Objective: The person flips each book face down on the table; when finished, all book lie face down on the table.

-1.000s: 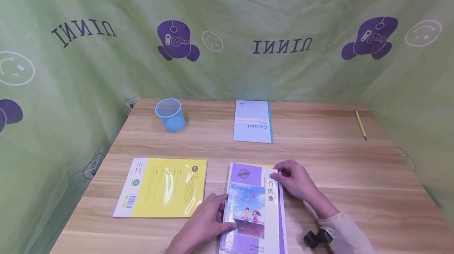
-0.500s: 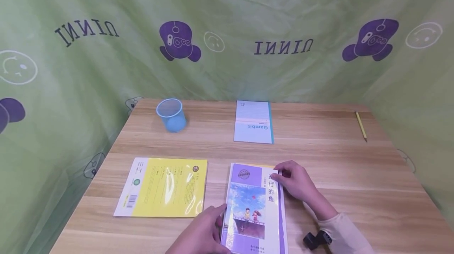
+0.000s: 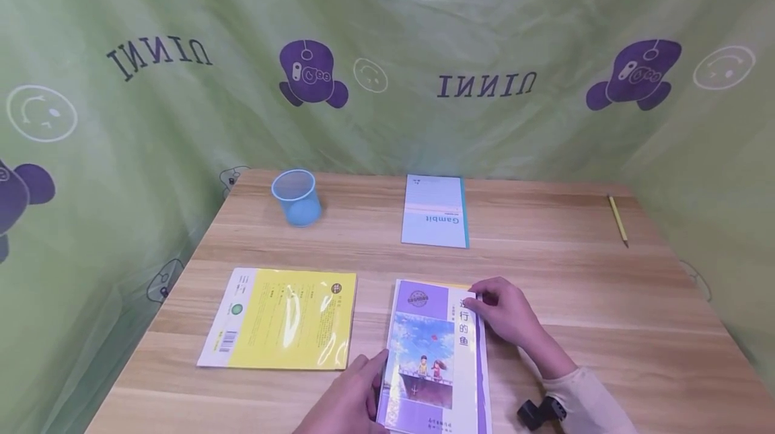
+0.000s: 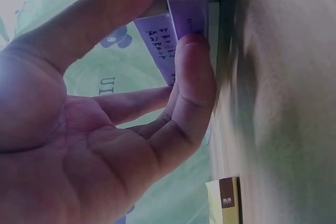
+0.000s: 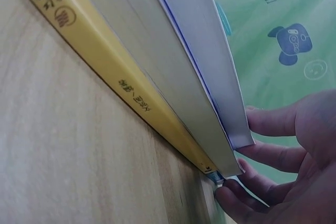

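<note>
A stack of books lies at the near middle of the table, topped by a purple-and-white book (image 3: 424,353) with a picture of two figures under a blue sky. Its purple spines (image 4: 160,43) face my left hand. At the bottom is a book with a yellow spine (image 5: 131,82). My left hand (image 3: 348,397) grips the stack's near left side, fingers bent against the spines and thumb at the near end. My right hand (image 3: 505,309) holds the far right corner, thumb on the cover's edge and fingers against the far edges.
A yellow book (image 3: 290,319) lies face down at left. Behind stand a blue mesh cup (image 3: 298,198) and a flat Gambit notebook (image 3: 434,212). A yellow pencil (image 3: 617,220) lies far right. A green printed curtain (image 3: 387,131) encloses the wooden table (image 3: 605,326).
My left hand has slid nearer along the stack's left side, its thumb moving off the cover toward the near end. My right hand stays at the corner. The head view has shifted slightly.
</note>
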Action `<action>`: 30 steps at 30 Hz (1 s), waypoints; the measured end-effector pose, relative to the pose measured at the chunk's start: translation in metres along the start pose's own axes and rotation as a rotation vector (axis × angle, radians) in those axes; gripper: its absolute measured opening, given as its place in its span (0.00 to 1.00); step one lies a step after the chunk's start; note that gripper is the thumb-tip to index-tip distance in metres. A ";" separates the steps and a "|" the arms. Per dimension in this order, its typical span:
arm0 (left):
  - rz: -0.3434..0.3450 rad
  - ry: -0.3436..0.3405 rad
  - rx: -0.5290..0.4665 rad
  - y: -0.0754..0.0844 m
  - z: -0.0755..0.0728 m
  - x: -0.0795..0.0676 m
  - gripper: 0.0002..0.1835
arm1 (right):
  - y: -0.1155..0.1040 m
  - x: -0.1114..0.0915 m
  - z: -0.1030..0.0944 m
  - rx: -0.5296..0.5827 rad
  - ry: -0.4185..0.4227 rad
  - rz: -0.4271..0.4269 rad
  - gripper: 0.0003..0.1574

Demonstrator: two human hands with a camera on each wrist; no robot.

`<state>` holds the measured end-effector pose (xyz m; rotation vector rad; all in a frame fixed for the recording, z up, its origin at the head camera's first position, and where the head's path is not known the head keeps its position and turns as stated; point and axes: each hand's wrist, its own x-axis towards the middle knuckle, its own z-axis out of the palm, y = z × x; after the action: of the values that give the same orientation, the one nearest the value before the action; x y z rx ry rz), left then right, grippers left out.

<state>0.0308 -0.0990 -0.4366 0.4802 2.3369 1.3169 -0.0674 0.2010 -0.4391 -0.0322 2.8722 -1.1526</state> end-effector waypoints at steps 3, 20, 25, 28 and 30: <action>0.016 0.001 -0.007 -0.002 0.000 0.000 0.57 | 0.001 0.000 0.000 0.010 -0.006 0.003 0.14; 0.137 -0.001 0.080 0.000 -0.014 0.004 0.54 | 0.015 0.008 -0.005 0.135 -0.081 0.057 0.19; 0.176 -0.002 0.035 0.001 -0.015 0.006 0.52 | 0.018 0.008 -0.006 0.156 -0.102 0.104 0.19; 0.177 0.000 0.022 0.002 -0.013 0.007 0.52 | 0.018 0.007 -0.008 0.163 -0.101 0.127 0.20; 0.178 0.005 0.024 0.003 -0.012 0.008 0.52 | 0.018 0.006 -0.009 0.176 -0.095 0.137 0.19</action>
<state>0.0178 -0.1017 -0.4297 0.7081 2.3617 1.3704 -0.0742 0.2199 -0.4451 0.1109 2.6352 -1.3318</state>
